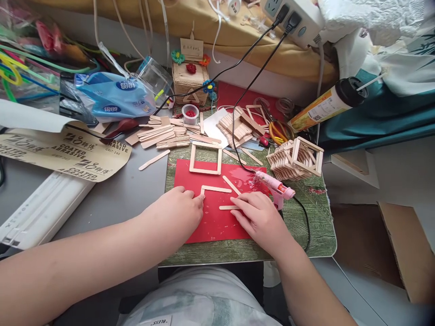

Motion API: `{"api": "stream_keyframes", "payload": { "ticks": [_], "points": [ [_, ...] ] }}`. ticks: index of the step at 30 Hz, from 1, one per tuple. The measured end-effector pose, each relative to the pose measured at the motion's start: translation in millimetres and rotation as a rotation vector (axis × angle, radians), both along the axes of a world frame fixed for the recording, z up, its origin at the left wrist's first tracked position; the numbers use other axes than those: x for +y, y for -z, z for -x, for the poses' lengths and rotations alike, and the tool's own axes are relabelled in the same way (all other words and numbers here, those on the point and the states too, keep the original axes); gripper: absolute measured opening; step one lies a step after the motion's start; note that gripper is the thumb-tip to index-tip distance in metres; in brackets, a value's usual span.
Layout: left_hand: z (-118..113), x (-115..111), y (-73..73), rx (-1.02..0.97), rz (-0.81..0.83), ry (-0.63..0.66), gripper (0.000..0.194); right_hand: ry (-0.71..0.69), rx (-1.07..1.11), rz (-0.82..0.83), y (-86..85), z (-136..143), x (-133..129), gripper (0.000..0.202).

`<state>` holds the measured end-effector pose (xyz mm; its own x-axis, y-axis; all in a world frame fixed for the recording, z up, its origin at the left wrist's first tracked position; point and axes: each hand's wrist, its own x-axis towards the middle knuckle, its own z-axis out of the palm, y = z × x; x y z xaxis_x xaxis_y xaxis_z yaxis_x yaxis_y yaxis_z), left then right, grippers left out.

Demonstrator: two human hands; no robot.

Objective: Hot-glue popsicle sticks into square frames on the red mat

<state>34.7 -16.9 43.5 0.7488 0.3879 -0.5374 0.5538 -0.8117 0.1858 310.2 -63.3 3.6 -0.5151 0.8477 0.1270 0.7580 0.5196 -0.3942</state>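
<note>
My left hand (181, 210) is closed, its fingertips on the short visible end of an upright craft stick at the corner of an L of two sticks. The L's top craft stick (217, 189) points right across the red sheet (210, 226). Between the thumb and fingers of my right hand (261, 219) is the right end of a loose craft stick (224, 208), lying nearly level. Another craft stick (231, 184) slants just above those fingers. Beyond the L lies a square stick frame (205, 171). A pink glue gun (277, 184) rests right of the sheet.
A lattice of stacked sticks (295, 158) stands right of the glue gun. Piled craft sticks (163, 133) lie at the back, near a stick box (190, 83) with flowers. Black cords run to a power strip (299, 22). Sandpaper (68, 154) lies left; a drink cup (322, 106) leans right.
</note>
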Motion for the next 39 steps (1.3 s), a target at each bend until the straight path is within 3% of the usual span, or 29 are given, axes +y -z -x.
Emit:
{"api": "stream_keyframes", "payload": {
  "ticks": [6, 10, 14, 21, 26, 31, 39],
  "points": [
    [2.4, 0.3, 3.0, -0.044, -0.024, -0.037, 0.07, 0.031, 0.011, -0.021, 12.1, 1.5, -3.3, 0.016],
    [2.4, -0.7, 0.3, -0.042, -0.035, -0.032, 0.068, 0.029, -0.008, -0.056, 11.5, 6.1, -3.3, 0.013],
    [1.1, -3.7, -2.3, -0.017, -0.064, -0.013, 0.071, -0.031, 0.056, -0.027, 9.4, 15.3, -8.6, 0.016],
    [5.6, 1.0, 4.0, -0.06, -0.043, -0.035, 0.054, -0.209, 0.107, 0.066, 20.9, 35.9, -17.3, 0.029],
    [6.8, 3.8, 6.9, -0.102, -0.045, -0.054, 0.051, -0.25, 0.11, 0.023, 29.0, 34.5, -15.3, 0.032],
    [-0.4, 2.8, 5.5, -0.071, -0.06, -0.066, 0.032, -0.288, 0.096, 0.013, 33.5, 33.7, -17.5, 0.034],
    [-3.3, 8.8, 4.7, -0.095, -0.096, -0.06, 0.018, -0.303, 0.056, -0.036, 31.6, 36.0, -17.1, 0.032]
  ]
}}
